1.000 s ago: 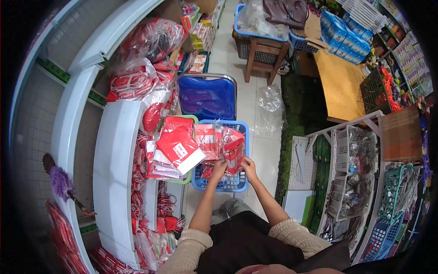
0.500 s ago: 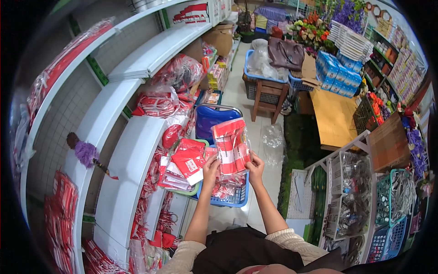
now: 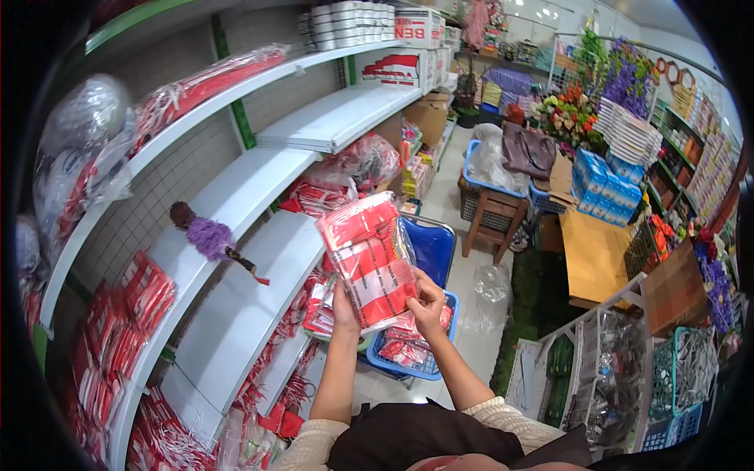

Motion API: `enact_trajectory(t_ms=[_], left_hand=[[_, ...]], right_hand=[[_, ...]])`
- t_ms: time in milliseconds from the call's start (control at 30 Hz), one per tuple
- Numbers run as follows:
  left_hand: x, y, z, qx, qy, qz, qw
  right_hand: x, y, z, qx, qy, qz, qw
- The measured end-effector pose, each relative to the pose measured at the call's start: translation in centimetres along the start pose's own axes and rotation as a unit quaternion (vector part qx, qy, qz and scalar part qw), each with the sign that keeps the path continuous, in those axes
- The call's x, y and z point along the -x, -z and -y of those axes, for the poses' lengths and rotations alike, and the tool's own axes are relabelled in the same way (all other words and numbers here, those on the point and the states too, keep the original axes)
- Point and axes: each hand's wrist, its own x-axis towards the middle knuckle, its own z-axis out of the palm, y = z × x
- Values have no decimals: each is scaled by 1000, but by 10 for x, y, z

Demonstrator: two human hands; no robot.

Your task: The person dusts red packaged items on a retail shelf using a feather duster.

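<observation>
A red and white packet in clear plastic [image 3: 367, 263] is held up in front of me, tilted to the left. My left hand [image 3: 345, 310] grips its lower left edge, with fingers partly behind it. At its lower right edge, my right hand [image 3: 426, 304] pinches the plastic. Below the packet, a blue basket [image 3: 430, 369] holds more red packets and rests on a blue chair [image 3: 430, 250]. To its left, other red and white packets [image 3: 320, 304] lie partly hidden behind the held one.
Pale shelves [image 3: 243, 294] curve along the left, with a purple feather duster [image 3: 210, 238] on one. Red packets [image 3: 118, 330] are stacked at the far left. On the right stand a wooden table [image 3: 589, 259] and racks of baskets [image 3: 664, 385]. Plastic wrap [image 3: 491, 290] lies on the floor.
Both hands have lifted the packet up and to the left, closer to the camera and the shelves. The view has turned left, showing more of the upper shelf.
</observation>
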Motion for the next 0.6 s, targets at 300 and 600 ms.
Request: enact_trajectory(t_ms=[300, 600], left_hand=[[7, 56, -86, 101, -81, 32, 991], [45, 97, -180, 88, -216, -53, 971]], right_hand=[[7, -102, -15, -72, 5, 103, 992], [24, -211, 3, -56, 85, 183, 978]])
